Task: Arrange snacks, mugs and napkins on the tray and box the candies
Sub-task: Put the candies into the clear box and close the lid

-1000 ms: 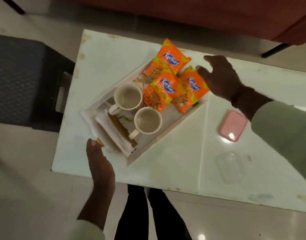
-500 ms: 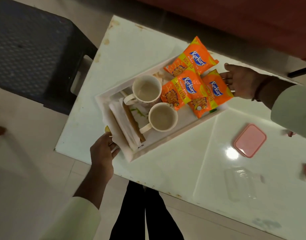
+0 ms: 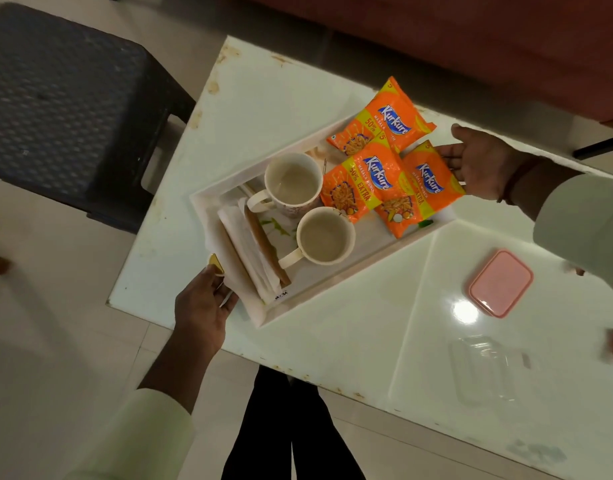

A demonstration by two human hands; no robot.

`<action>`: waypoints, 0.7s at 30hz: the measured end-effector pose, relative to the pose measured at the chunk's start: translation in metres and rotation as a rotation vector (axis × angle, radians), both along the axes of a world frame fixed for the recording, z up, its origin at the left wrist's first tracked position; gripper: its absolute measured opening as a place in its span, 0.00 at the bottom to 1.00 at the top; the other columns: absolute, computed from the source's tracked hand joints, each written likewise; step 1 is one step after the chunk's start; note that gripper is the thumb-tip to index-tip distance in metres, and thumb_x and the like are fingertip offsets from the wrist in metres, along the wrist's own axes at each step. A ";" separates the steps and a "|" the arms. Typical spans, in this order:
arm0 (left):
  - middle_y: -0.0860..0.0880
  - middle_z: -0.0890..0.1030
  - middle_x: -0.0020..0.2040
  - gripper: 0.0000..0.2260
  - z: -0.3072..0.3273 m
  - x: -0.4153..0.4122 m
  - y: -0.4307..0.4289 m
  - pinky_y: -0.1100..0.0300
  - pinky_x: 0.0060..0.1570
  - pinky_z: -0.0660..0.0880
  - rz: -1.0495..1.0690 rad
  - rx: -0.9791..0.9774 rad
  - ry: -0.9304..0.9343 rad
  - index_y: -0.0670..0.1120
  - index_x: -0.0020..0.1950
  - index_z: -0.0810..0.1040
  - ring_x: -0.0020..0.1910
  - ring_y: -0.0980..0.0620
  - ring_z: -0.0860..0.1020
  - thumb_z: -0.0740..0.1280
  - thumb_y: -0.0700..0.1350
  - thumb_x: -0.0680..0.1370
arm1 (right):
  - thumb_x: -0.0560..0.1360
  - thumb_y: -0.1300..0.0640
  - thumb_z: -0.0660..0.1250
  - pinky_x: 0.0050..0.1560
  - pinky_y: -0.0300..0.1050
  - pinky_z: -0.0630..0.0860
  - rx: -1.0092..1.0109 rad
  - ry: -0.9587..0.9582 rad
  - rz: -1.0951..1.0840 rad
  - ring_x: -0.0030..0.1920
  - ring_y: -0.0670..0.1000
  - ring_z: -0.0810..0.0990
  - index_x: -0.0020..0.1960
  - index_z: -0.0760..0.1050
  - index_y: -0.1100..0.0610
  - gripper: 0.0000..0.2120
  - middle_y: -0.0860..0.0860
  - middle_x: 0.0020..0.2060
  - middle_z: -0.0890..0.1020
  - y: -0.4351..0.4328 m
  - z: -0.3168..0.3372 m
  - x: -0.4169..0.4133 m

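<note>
Snacks, mugs and napkins already sit together on the white rectangular tray (image 3: 333, 299), which lies between the two hands on the glossy white surface (image 3: 333, 348); three orange foil snack packets (image 3: 381, 181) overlap at the end nearest the right hand (image 3: 485, 164), two cream ceramic mugs (image 3: 324, 235) stand in the middle with handles turned toward the left hand (image 3: 201, 306), and the folded white paper napkins (image 3: 249, 251) with a brown stick-like item laid along them fill the end by the left hand. The left hand is closed on the tray's near corner and rim, with a small yellow-wrapped piece (image 3: 215, 265) showing at its fingertips; whether that is a candy cannot be told. The right hand is open, palm up, its fingers at or just under the far edge beside the packets; whether it actually grips cannot be told. Holding opposite ends suggests the tray is about to be lifted or shifted level, so that the mugs stay upright. Beyond the right hand's wrist side, well apart from the tray, a pink rectangular plastic lid (image 3: 501, 284) and a clear plastic box (image 3: 482, 367) lie separately, the box apparently empty; so the boxing of candies looks not yet done.
</note>
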State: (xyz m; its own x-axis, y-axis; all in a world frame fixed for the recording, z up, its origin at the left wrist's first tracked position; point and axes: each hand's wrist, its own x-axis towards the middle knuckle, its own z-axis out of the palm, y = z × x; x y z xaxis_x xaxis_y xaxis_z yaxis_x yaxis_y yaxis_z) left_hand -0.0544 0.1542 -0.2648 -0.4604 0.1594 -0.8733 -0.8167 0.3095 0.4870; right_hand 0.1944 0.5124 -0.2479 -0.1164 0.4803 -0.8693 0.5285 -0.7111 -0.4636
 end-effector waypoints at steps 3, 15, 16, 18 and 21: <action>0.43 0.83 0.57 0.12 -0.001 -0.004 -0.001 0.50 0.61 0.76 0.001 0.002 0.024 0.41 0.62 0.78 0.59 0.45 0.81 0.64 0.44 0.81 | 0.80 0.34 0.50 0.72 0.56 0.66 -0.005 0.025 -0.009 0.68 0.56 0.73 0.74 0.67 0.58 0.34 0.54 0.70 0.74 0.005 0.001 -0.003; 0.44 0.84 0.52 0.13 0.001 -0.030 0.006 0.55 0.46 0.79 -0.124 -0.018 0.105 0.42 0.64 0.77 0.49 0.50 0.84 0.65 0.40 0.80 | 0.80 0.42 0.61 0.64 0.50 0.74 0.044 0.062 -0.083 0.57 0.53 0.79 0.62 0.76 0.58 0.21 0.53 0.55 0.82 0.002 -0.003 0.006; 0.44 0.84 0.52 0.12 0.002 -0.035 0.009 0.55 0.45 0.79 -0.142 -0.010 0.113 0.42 0.64 0.77 0.48 0.50 0.85 0.65 0.40 0.80 | 0.80 0.45 0.64 0.62 0.50 0.75 0.071 0.054 -0.085 0.55 0.53 0.80 0.57 0.78 0.56 0.16 0.53 0.54 0.82 0.001 -0.004 0.010; 0.45 0.84 0.53 0.13 0.002 -0.046 0.017 0.55 0.45 0.79 -0.179 -0.002 0.139 0.42 0.64 0.77 0.48 0.51 0.85 0.65 0.41 0.80 | 0.79 0.47 0.66 0.62 0.52 0.76 0.112 0.035 -0.088 0.52 0.52 0.82 0.52 0.79 0.54 0.10 0.53 0.54 0.83 -0.004 -0.006 0.020; 0.45 0.84 0.53 0.15 0.001 -0.065 0.031 0.53 0.52 0.78 -0.232 0.015 0.176 0.40 0.67 0.75 0.53 0.49 0.84 0.62 0.41 0.82 | 0.78 0.48 0.67 0.58 0.50 0.78 0.147 0.057 -0.134 0.52 0.52 0.83 0.55 0.79 0.54 0.11 0.54 0.56 0.84 -0.013 -0.007 0.034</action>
